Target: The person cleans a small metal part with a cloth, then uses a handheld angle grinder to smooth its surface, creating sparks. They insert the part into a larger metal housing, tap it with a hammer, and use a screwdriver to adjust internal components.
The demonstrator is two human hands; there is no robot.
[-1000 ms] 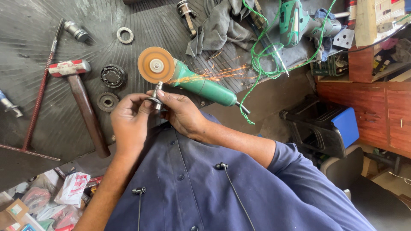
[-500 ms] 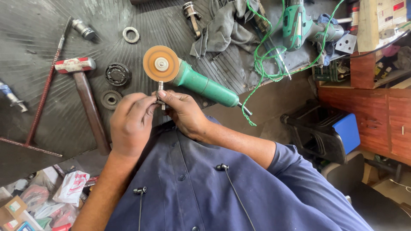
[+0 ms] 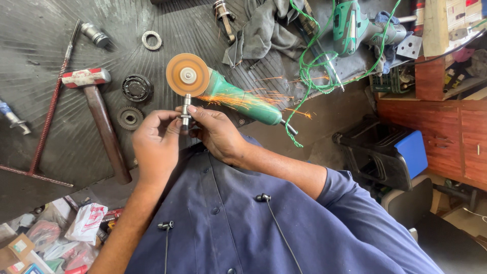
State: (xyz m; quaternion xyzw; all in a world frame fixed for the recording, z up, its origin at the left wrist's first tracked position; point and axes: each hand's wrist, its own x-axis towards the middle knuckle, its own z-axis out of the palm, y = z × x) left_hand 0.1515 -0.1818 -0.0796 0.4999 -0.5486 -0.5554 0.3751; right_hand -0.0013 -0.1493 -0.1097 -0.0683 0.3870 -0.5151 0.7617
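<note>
Fingers of our left hand (image 3: 156,141) & right hand (image 3: 215,133) pinch metal bolt (image 3: 185,109) tight, upright; tip touching grinder disc (image 3: 187,75); sparks fly right.

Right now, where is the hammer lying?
In the head view the hammer lies on the dark ribbed mat at the left, just left of two round bearings, beyond the left hand.

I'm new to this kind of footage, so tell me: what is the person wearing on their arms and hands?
Nothing on the hands: the left hand and right hand are bare, without gloves. Both forearms are uncovered. A dark blue buttoned shirt has short sleeves ending near the elbows. Two thin black earphone cords hang over its front.
</note>
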